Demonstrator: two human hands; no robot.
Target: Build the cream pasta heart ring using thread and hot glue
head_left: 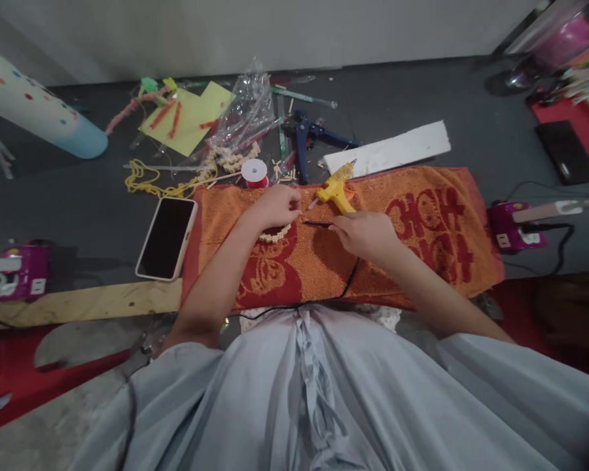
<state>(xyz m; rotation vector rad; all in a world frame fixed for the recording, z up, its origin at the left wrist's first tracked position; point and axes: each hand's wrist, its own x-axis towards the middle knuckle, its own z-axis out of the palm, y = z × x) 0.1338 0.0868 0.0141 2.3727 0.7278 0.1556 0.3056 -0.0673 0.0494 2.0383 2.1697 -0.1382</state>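
Note:
My left hand (277, 205) is over the orange towel (319, 261), its fingers pinched together at a tiny thing I cannot make out. Below its palm lies a curved strand of small cream pieces (275, 237), partly hidden by the hand; whether the fingers grip it I cannot tell. From the right, my right hand (366, 233) is closed around a thin dark pointed tool (317, 224), perhaps tweezers. The tool's tip is close to the left fingertips. Just beyond both hands, a yellow glue gun (341, 191) lies on the towel, nozzle toward the left.
A white-and-red spool (254, 173), blue-handled pliers (302, 140) and a white foam strip (390, 149) are behind the towel. To the left lie a phone (167, 238), yellow yarn (144, 180) and yellow paper (189, 121). A bottle (44, 108) is far left; a black cord (351, 280) crosses the towel.

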